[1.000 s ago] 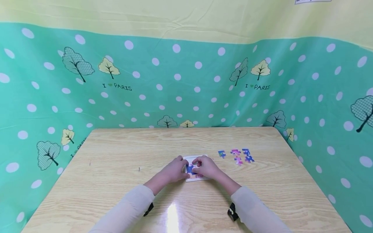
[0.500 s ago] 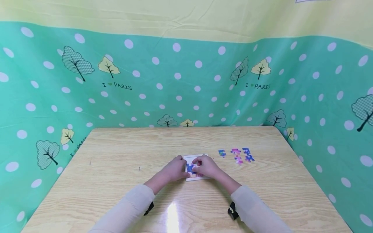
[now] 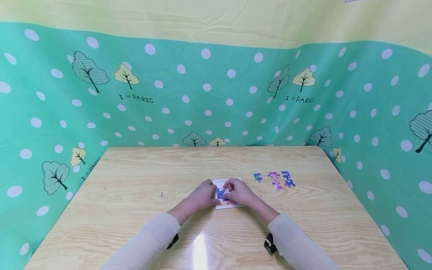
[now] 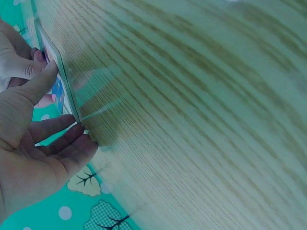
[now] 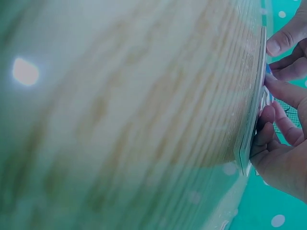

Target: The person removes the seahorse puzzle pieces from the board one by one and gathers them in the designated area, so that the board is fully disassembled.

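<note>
A small white-framed jigsaw puzzle tray (image 3: 221,207) lies mid-table, with blue and pink pieces in it. My left hand (image 3: 203,195) grips its left side; in the left wrist view the thumb lies on the tray's frame (image 4: 68,91) and the fingers sit at its edge. Over the tray's right half, my right hand (image 3: 241,192) pinches a puzzle piece between thumb and curled index finger, mostly hidden by those fingers. In the right wrist view the right thumb comes down at the tray's face, beside a bit of blue (image 5: 268,69).
Right of the tray lie several loose pieces: a blue-green piece (image 3: 258,177), pink pieces (image 3: 277,185) and dark blue pieces (image 3: 289,183). A tiny grey bit (image 3: 161,194) is on the wooden table (image 3: 141,168) at left. A green dotted curtain (image 3: 189,86) surrounds the table.
The head view has shifted slightly. Both hands keep nearly the same place at the tray, with only small movement of the right fingers; the loose pieces have not moved.
</note>
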Available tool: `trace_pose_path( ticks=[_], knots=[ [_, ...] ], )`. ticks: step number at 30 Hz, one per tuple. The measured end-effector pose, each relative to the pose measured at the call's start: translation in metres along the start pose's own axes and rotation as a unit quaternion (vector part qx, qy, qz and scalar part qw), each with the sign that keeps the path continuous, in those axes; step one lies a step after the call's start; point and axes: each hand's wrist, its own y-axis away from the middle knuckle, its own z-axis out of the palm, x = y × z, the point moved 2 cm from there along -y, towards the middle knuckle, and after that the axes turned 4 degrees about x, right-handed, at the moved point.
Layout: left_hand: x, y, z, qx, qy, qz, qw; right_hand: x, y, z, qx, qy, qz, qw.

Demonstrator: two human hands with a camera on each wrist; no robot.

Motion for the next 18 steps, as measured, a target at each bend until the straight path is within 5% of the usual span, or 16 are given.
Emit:
trace_pose_path(
  ticks=[18],
  knots=[
    [0.0038,0.0014,-0.0032,0.000,-0.003,-0.005,1.0000,-0.0015,0.0045,-0.0040,0.006,-0.028,-0.011,1.000]
  ],
)
